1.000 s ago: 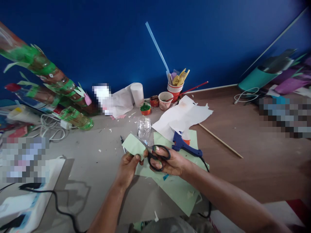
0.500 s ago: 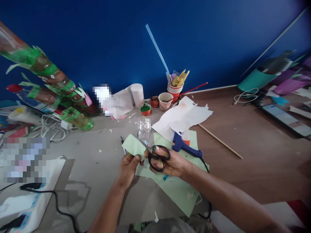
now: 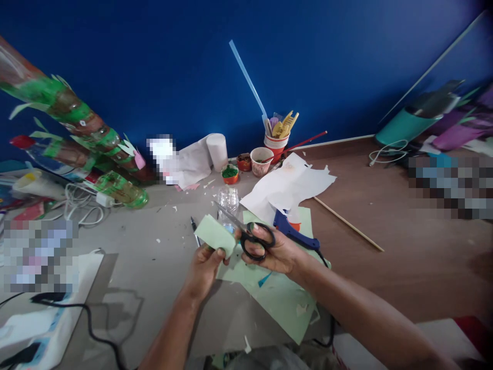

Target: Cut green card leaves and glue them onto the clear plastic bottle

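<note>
Paper piece (image 3: 215, 235), pale green, is pinched in the left hand (image 3: 204, 268); at its three o'clock, the right hand (image 3: 279, 252) grips black-handled scissors (image 3: 249, 235) pointing to ten o'clock. Past that hand, toward two o'clock, lies a blue glue gun (image 3: 298, 235). Farther, toward one o'clock, stands a white cup (image 3: 262, 163).

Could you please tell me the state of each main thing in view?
Scissors: held in the right hand.
Green paper piece: held in the left hand, one corner rounded.
Glue gun: lying down, cord attached.
White paper: ragged-edged, spread out.
Green paint pot: open, paint inside.
Red-and-white cups: stacked, holding utensils.
Wooden stick: lying flat.
</note>
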